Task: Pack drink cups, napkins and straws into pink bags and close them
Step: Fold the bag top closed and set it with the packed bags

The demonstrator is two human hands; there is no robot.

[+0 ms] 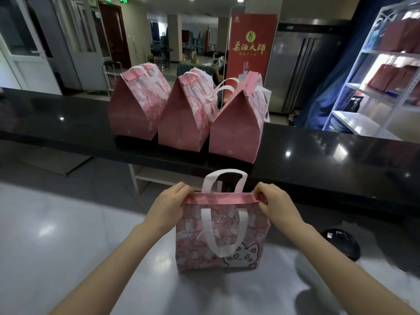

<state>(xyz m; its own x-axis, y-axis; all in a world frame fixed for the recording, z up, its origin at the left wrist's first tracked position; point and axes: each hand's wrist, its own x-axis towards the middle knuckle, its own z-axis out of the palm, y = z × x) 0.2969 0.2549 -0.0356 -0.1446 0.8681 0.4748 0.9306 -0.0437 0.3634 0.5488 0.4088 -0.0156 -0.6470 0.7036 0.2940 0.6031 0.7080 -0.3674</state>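
Observation:
A pink bag (229, 239) with a cartoon cat and white handles stands upright on the grey steel worktop (68, 246) in front of me. Its top edge is pressed together into a flat pink band. My left hand (170, 203) pinches the left end of that band and my right hand (276, 201) pinches the right end. What is inside the bag is hidden. Three more pink bags with folded-over tops stand in a row on the black counter (68, 123) behind: a left one (131, 108), a middle one (181, 119) and a right one (236, 126).
A round black object (343, 245) lies on the worktop to the right of the bag. White metal shelves (372, 92) with red boxes stand at the far right. A red banner (248, 46) stands behind the counter.

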